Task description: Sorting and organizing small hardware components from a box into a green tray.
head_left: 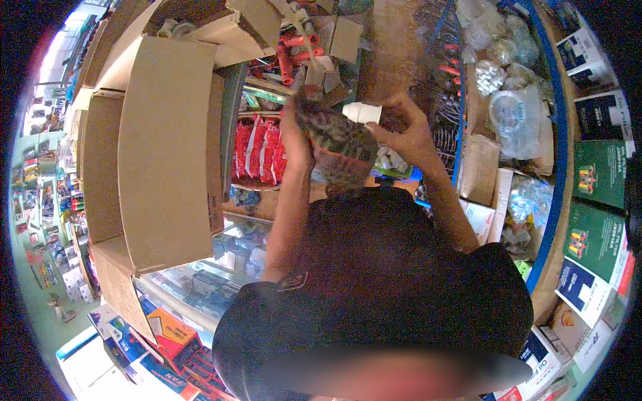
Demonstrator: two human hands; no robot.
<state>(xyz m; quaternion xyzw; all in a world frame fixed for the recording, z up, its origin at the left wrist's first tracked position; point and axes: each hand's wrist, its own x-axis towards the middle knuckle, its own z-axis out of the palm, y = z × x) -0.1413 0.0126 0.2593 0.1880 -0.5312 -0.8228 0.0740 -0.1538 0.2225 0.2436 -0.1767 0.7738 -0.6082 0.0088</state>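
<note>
My left hand (299,143) is raised against a dark, mottled, bulky item (338,138) and appears to hold it by its left side; its fingers are largely hidden. A white plastic cup-shaped piece (363,113) lies on its side just above and right of that item. My right hand (409,128) is at the piece's right end, with the thumb near its lower edge and the other fingers curved above. Blur and shadow hide whether these fingers grip it. Below the hands, small whitish pieces (390,159) lie in a heap.
A large open cardboard box (168,155) stands at left, by a glass display case (200,285). Red packets (258,150) and red tubular parts (296,52) lie beyond. At right, bagged parts (511,120) sit behind a blue frame edge (556,150), beside boxed filters (597,240).
</note>
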